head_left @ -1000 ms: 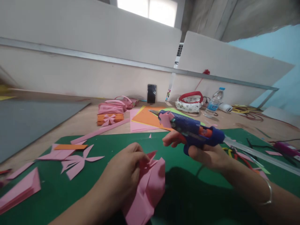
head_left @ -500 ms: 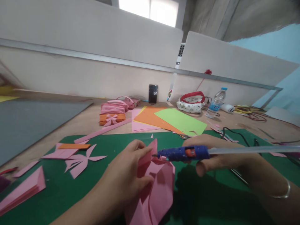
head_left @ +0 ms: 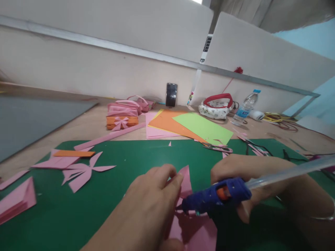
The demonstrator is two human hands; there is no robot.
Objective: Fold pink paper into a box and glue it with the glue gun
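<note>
My left hand (head_left: 151, 205) is closed on a folded piece of pink paper (head_left: 201, 232), pinching an upright flap between thumb and fingers. In my right hand (head_left: 240, 174) is a blue hot glue gun (head_left: 217, 197) with a long clear glue stick (head_left: 290, 172) coming out of its back. The gun's dark nozzle points left and down, at the pink paper just beside my left fingers; I cannot tell whether it touches. Part of the paper is hidden behind my left hand.
A green cutting mat (head_left: 104, 209) lies under my hands. On it at left are a cut pink paper bow shape (head_left: 85, 170), an orange strip (head_left: 74, 153) and folded pink paper (head_left: 19, 198). Farther back are scissors (head_left: 217, 147), coloured sheets (head_left: 204, 127), a phone (head_left: 171, 94) and a water bottle (head_left: 244, 108).
The view has tipped downward. Both hands and the pink paper sit lower in view, and the glue gun has tilted, its nozzle now lower against the paper.
</note>
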